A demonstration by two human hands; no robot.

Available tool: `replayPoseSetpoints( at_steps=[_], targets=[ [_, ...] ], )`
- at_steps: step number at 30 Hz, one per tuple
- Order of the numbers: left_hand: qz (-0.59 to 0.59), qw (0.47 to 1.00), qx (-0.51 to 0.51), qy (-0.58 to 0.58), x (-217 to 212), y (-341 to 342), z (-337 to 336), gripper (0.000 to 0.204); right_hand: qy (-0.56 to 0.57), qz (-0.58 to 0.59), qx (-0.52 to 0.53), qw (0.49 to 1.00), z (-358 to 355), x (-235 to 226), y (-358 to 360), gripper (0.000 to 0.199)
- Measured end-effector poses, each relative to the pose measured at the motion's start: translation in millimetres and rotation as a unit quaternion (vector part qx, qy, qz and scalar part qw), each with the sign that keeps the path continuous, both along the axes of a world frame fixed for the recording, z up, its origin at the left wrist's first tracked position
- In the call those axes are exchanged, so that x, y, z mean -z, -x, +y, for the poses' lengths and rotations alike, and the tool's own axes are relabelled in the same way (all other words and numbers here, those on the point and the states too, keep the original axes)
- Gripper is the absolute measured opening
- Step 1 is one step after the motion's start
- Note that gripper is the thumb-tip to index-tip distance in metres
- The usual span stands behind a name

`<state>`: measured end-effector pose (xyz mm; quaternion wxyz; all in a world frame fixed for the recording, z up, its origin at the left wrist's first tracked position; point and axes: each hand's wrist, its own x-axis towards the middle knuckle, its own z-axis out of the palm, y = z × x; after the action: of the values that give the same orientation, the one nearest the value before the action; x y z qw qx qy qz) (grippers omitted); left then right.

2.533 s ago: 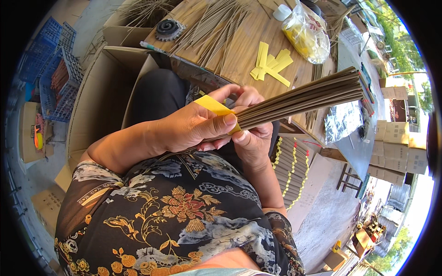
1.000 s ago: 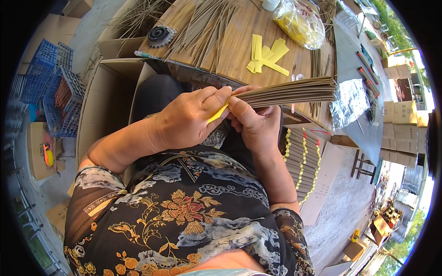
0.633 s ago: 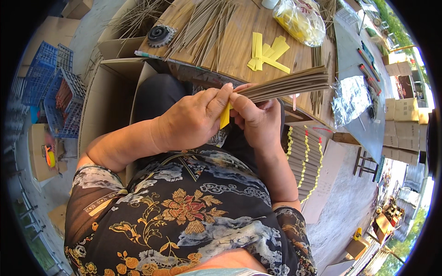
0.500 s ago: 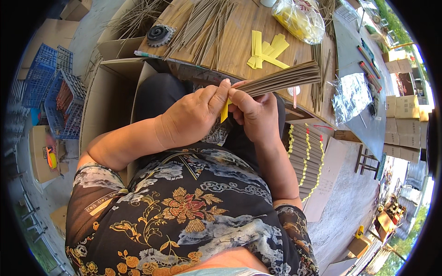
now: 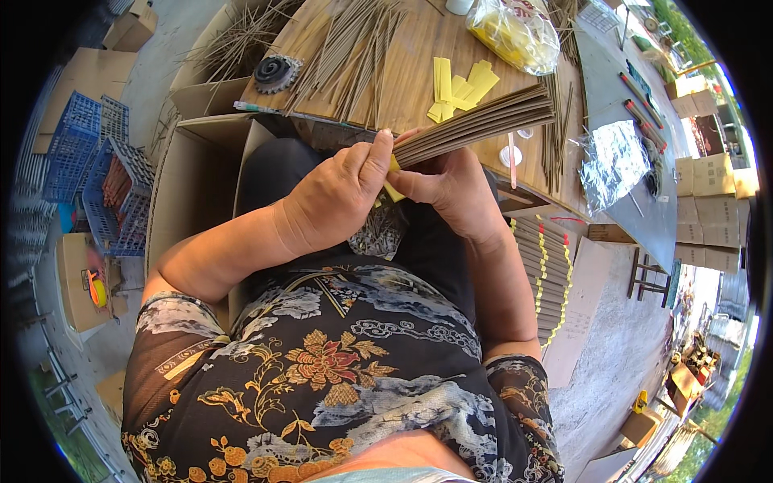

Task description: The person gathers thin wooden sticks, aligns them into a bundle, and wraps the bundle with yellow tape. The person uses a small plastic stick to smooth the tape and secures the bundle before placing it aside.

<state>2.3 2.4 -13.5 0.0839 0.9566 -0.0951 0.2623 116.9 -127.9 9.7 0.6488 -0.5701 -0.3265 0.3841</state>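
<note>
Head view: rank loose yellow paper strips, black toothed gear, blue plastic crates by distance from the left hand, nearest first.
From the left hand:
1. Loose yellow paper strips, on the wooden table, up-right.
2. Black toothed gear, table's near-left corner; close to the strips, ranking marginal.
3. Blue plastic crates, on the floor, far left.

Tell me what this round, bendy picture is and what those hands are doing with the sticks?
The picture comes from a small camera worn on a person's head, looking down. Its wide lens bends straight edges and makes the picture round. There is no machine, just a person's two bare hands. The flowery cloth at the bottom is their shirt.

The left hand and the right hand together grip one end of a bundle of thin brown sticks. A yellow paper strip shows between the fingers at that end.

In front is a wooden table. On it lie loose sticks, more yellow paper strips, a clear bag with yellow things inside and a dark toothed wheel. An open cardboard box and blue crates stand to the left.
</note>
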Motion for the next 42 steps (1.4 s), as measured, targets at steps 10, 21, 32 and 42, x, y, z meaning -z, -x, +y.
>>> replayPoseSetpoints(
  at_steps=[10, 21, 32, 42],
  targets=[
    [0.031, 0.995, 0.001, 0.096, -5, 1, -3, 0.053, 0.041, -0.035, -0.032, 0.998, -2, -8, -5, 0.032],
    [0.040, 0.962, 0.052, 0.266, -16, 3, -1, 0.049, 0.014, -0.027, -0.086, 0.996, -2, -7, -8, 0.027],
    [0.155, 0.850, 0.132, 0.486, -32, 11, 4, 0.041, 0.000, -0.111, -0.089, 0.990, -4, -8, -8, 0.021],
    [0.277, 0.616, 0.153, 0.721, -39, 15, 5, 0.031, 0.069, -0.335, -0.068, 0.937, -6, -31, -10, 0.033]
  ],
)
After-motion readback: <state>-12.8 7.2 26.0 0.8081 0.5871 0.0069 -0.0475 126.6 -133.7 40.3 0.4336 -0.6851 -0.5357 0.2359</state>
